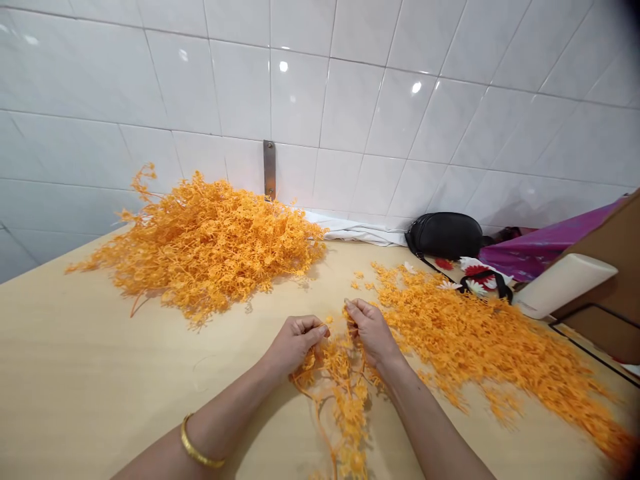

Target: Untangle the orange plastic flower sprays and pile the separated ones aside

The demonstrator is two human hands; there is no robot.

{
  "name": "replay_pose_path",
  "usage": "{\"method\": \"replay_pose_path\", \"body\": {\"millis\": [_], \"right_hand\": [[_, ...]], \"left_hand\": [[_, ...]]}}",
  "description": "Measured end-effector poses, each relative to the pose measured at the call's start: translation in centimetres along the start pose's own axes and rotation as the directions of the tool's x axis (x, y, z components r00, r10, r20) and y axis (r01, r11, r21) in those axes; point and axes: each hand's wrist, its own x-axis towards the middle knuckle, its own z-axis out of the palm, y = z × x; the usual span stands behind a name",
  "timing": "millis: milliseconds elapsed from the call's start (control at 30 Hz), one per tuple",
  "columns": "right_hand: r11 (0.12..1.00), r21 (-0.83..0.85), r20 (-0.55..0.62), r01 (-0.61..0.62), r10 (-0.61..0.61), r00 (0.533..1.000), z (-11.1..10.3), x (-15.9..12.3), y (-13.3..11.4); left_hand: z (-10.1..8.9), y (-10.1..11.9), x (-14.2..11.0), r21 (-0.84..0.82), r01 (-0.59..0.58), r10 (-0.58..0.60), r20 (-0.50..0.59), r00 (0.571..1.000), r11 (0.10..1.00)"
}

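Between my hands, near the front of the table, lies a branched orange artificial flower spray [345,393] with thin stems and tiny blossoms. My left hand [300,340] is closed in a pinch on a sprig of it, thumb against forefinger. The fingers of my right hand [370,330] are pinched on another small piece at the spray's upper end. Just what sits inside each fingertip grip is partly hidden. A large heap of orange sprays [215,247] rests at the back left, and a lower pile of small orange pieces [465,340] spreads to the right of my right hand.
A tiled wall [240,87] bounds the table [125,380] at the back. At the right stand a black pouch [445,235], a cream cylindrical container [565,285], purple cloth [545,243], a brown board [605,293] and a thin black frame [595,350].
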Motion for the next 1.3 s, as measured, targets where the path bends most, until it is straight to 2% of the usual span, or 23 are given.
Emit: {"method": "replay_pose_path", "body": {"millis": [100, 200, 233, 267, 333, 433, 500, 633, 733, 800, 867, 933, 967, 1033, 1067, 1133, 1233, 1300], "right_hand": [[0.997, 0.043, -0.207, 0.069, -0.059, 0.977, -1.2, 0.8, -0.4], [0.981, 0.133, -0.465, 0.141, -0.064, 0.883, -3.4, 1.4, -1.5], [0.975, 0.158, -0.521, 0.153, -0.050, 0.852, -4.0, 1.5, -1.9], [0.973, 0.177, -0.538, 0.151, -0.033, 0.842, -4.4, 1.5, -2.2], [0.975, 0.190, -0.469, 0.119, -0.016, 0.883, -4.3, 1.2, -2.5], [0.988, 0.138, -0.219, 0.066, -0.035, 0.975, -3.0, 0.5, -2.4], [0.996, 0.082, -0.070, 0.038, -0.033, 0.997, -2.2, 0.1, -2.3], [0.997, -0.077, 0.133, 0.031, -0.020, 0.991, -1.4, -0.4, -1.9], [0.969, -0.228, 0.274, 0.094, -0.028, 0.961, -0.4, -0.8, -1.6], [0.951, -0.271, 0.331, 0.147, -0.052, 0.942, 0.2, -0.9, -1.3], [0.932, -0.296, 0.268, 0.211, -0.131, 0.954, 0.3, -0.7, -1.3], [0.923, -0.307, 0.039, 0.230, -0.229, 0.973, -0.6, 0.0, -1.5], [0.934, -0.283, -0.109, 0.219, -0.259, 0.960, -1.4, 0.3, -1.7], [0.972, -0.142, -0.394, 0.186, -0.228, 0.891, -3.3, 1.0, -2.1], [0.980, -0.056, -0.470, 0.192, -0.195, 0.861, -4.2, 1.3, -2.3], [0.985, 0.055, -0.471, 0.161, -0.117, 0.874, -5.2, 1.4, -2.5], [0.991, 0.077, -0.321, 0.107, -0.077, 0.944, -4.8, 1.0, -2.6], [0.994, 0.077, -0.225, 0.078, -0.058, 0.973, -3.9, 0.5, -2.6]], "left_hand": [[-0.1, 0.0, 0.0, 0.034, 0.002, -0.001, -0.029, 1.000, 0.999], [-0.2, 0.1, -0.1, 0.065, 0.019, -0.015, -0.051, 0.999, 0.998], [-0.2, 0.1, -0.1, 0.069, 0.022, -0.018, -0.054, 0.998, 0.997], [-0.2, 0.1, -0.1, 0.068, 0.025, -0.022, -0.052, 0.998, 0.997], [-0.2, 0.1, -0.1, 0.066, 0.043, -0.041, -0.039, 0.998, 0.997], [-0.3, 0.1, 0.0, 0.061, 0.077, -0.076, -0.008, 0.997, 0.995], [-0.4, 0.2, 0.0, 0.067, 0.081, -0.082, 0.009, 0.997, 0.994], [-0.3, 0.4, -0.1, 0.049, 0.087, -0.089, 0.029, 0.996, 0.995], [-0.2, 0.1, 0.1, 0.000, 0.064, -0.064, 0.067, 0.996, 0.998], [-0.2, -0.2, 0.2, 0.004, 0.037, -0.037, 0.090, 0.995, 0.999], [-0.2, -0.4, 0.2, 0.036, 0.032, -0.035, 0.091, 0.995, 0.999], [-0.3, -0.4, 0.1, 0.068, 0.048, -0.053, 0.068, 0.996, 0.996], [-0.3, -0.3, 0.0, 0.074, 0.049, -0.053, 0.045, 0.998, 0.996], [-0.3, -0.1, -0.1, 0.058, 0.029, -0.027, -0.029, 0.999, 0.998], [-0.2, 0.0, -0.1, 0.037, 0.010, -0.007, -0.076, 0.997, 0.999], [-0.1, 0.1, 0.0, -0.023, -0.027, 0.023, -0.159, 0.987, 0.999], [-0.1, 0.1, 0.2, -0.101, -0.052, 0.029, -0.216, 0.976, 0.993], [-0.2, 0.0, 0.4, -0.133, -0.066, 0.035, -0.226, 0.974, 0.989]]}}
